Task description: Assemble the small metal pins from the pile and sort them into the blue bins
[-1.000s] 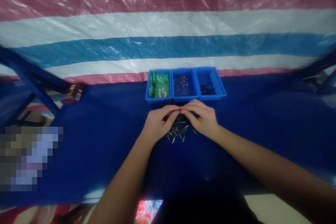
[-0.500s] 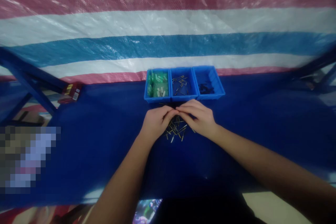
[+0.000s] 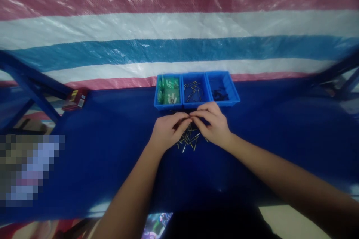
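Note:
My left hand (image 3: 169, 129) and my right hand (image 3: 212, 122) meet fingertip to fingertip, both closed in a pinch. Whatever lies between the fingers is too small and hidden to make out. Under them a pile of thin brass-coloured metal pins (image 3: 188, 139) is spread on the blue tabletop (image 3: 112, 149). Just beyond the hands stands a row of blue bins. White and clear small parts on green plastic fill the left bin (image 3: 168, 107). More thin metal pins lie in the middle bin (image 3: 196, 104), and small dark pieces in the right bin (image 3: 235, 95).
A dark red box (image 3: 75, 99) sits at the table's left end by a blue metal frame (image 3: 42, 82). Behind the table hangs a striped plastic sheet (image 3: 179, 50). A lit screen (image 3: 157, 225) shows below the near edge.
The fingers of my right hand have lifted and bent slightly, and my left thumb and fingers have parted a little. The pile and bins look the same.

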### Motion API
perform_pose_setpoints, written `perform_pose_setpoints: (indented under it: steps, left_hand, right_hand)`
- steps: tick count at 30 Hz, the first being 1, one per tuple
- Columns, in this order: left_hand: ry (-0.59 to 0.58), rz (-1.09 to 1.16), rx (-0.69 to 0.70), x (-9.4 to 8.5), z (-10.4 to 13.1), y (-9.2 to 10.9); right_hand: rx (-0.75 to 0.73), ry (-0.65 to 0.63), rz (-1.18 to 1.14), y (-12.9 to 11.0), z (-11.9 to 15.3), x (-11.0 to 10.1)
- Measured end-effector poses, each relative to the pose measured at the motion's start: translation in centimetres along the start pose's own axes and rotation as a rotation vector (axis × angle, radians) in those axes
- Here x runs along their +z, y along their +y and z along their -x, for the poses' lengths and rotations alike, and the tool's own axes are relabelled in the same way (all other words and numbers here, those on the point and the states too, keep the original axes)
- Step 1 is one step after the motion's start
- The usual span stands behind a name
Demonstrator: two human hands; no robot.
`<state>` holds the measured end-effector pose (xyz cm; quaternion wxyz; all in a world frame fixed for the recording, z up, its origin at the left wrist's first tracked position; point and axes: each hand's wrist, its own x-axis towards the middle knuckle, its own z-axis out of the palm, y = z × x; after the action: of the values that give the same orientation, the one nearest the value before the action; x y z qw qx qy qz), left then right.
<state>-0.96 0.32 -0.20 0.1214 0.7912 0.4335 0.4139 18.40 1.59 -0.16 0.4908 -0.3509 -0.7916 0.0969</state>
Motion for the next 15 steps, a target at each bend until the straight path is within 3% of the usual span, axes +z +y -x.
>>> perform_pose_setpoints:
  steps: [9,15]
  left_hand:
    - [0.020,-0.022,0.018,0.42,0.01,-0.17]
    - [0.034,-0.021,-0.006,0.35,0.05,-0.18]
  right_hand:
    - [0.141,0.024,-0.265,-1.00,0.00,-0.05]
    - [0.181,0.024,-0.307,-1.05,0.03,0.06]
